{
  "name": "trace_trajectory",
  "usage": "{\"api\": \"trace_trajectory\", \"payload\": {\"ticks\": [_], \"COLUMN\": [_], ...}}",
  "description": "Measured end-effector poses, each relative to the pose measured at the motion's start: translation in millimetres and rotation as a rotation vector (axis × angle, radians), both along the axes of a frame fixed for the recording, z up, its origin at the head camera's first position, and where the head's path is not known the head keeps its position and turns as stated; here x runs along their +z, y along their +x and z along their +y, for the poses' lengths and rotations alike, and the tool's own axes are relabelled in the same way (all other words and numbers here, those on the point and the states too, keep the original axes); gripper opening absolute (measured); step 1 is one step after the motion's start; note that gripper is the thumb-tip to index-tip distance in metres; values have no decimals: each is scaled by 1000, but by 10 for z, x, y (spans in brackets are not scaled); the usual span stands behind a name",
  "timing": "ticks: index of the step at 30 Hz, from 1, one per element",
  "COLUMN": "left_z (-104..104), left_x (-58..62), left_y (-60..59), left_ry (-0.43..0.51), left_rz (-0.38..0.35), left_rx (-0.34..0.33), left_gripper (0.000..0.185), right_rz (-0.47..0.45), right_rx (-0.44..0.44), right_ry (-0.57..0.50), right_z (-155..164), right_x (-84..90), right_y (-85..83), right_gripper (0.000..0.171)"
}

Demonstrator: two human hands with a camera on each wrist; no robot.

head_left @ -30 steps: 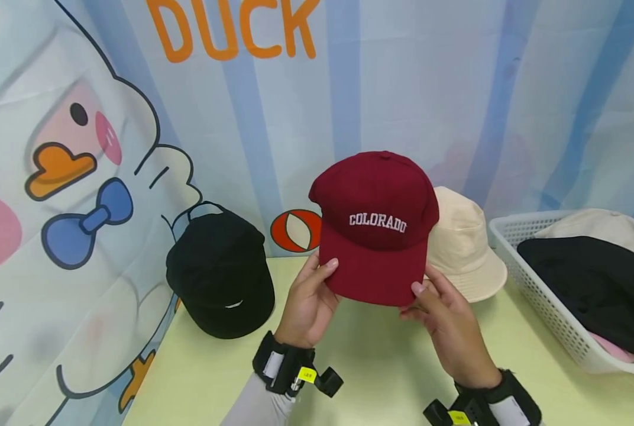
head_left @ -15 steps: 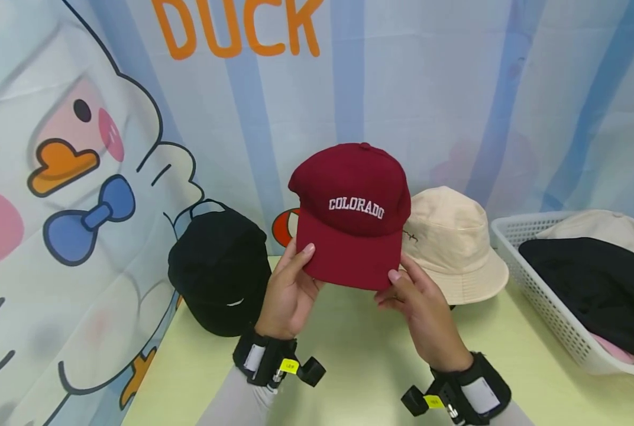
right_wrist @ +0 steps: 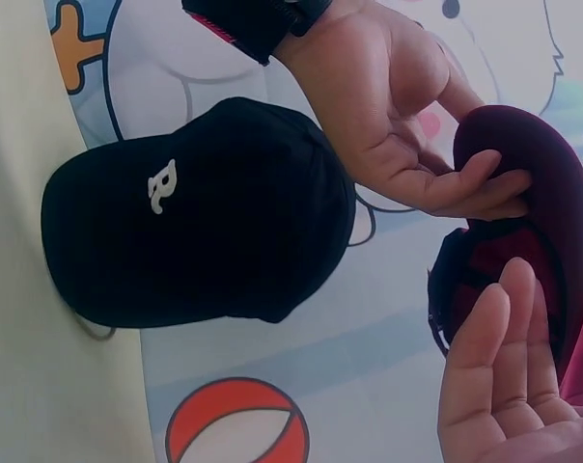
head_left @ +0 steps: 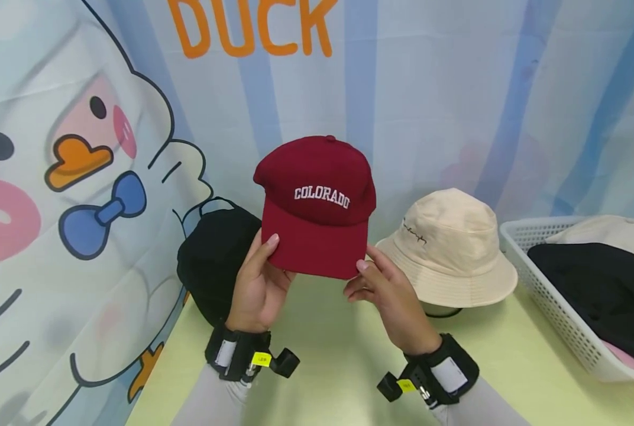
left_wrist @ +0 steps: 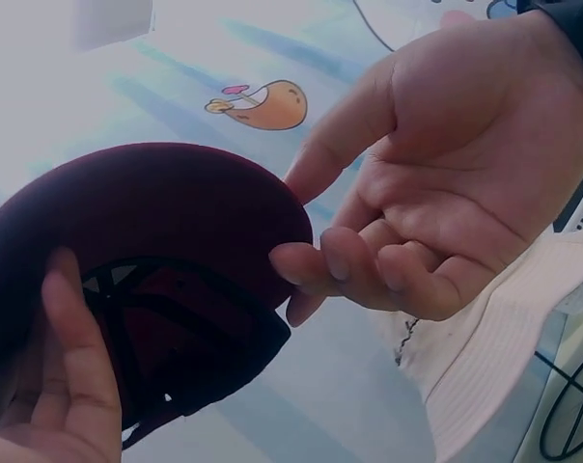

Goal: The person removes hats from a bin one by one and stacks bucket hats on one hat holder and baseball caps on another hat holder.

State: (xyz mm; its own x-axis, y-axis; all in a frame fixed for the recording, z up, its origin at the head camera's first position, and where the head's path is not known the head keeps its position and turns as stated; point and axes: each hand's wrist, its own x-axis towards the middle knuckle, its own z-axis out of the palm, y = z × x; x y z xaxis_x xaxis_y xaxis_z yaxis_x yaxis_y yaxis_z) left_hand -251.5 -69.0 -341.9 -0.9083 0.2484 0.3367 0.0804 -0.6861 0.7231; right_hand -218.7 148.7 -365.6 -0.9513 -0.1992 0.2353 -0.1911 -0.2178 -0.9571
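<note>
A dark red baseball cap [head_left: 317, 201] with white COLORADO lettering is held up above the table, its front toward the head camera. My left hand [head_left: 258, 290] pinches the left edge of the brim, thumb on top and fingers underneath. At the brim's right corner, my right hand [head_left: 397, 302] grips with thumb and fingers. From below, the left wrist view shows the cap's dark underside [left_wrist: 166, 212] and its hollow inside. A black cap [right_wrist: 205, 212] with a white letter stands behind my left hand. To the right is a cream bucket hat [head_left: 450, 248] with dark script.
A white plastic basket [head_left: 540, 302] on the right holds a black item [head_left: 594, 296], a cream hat [head_left: 610, 234] and something pink. Behind the pale yellow table [head_left: 317, 367] hangs a blue cartoon backdrop [head_left: 429, 89]. Below the bucket hat a thin black loop shows.
Both hands have carried the red cap leftward and slightly up. It now overlaps part of the black cap, and the bucket hat has come fully into sight.
</note>
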Motion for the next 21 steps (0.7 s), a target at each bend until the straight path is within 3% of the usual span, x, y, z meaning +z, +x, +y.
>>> {"api": "trace_trajectory", "payload": {"ticks": [10,21], "left_z": [-276,-579], "left_x": [6,71], "left_y": [29,-33], "left_ry": [30,106], "left_rz": [11,40], "left_rx": [52,79], "left_gripper": [45,46], "right_rz": [16,43], "right_rx": [59,111], "right_ry": [24,12], "right_z": [-275,-583], "right_x": [127,226], "right_y": [-116,-304], "right_gripper": [53,52]}}
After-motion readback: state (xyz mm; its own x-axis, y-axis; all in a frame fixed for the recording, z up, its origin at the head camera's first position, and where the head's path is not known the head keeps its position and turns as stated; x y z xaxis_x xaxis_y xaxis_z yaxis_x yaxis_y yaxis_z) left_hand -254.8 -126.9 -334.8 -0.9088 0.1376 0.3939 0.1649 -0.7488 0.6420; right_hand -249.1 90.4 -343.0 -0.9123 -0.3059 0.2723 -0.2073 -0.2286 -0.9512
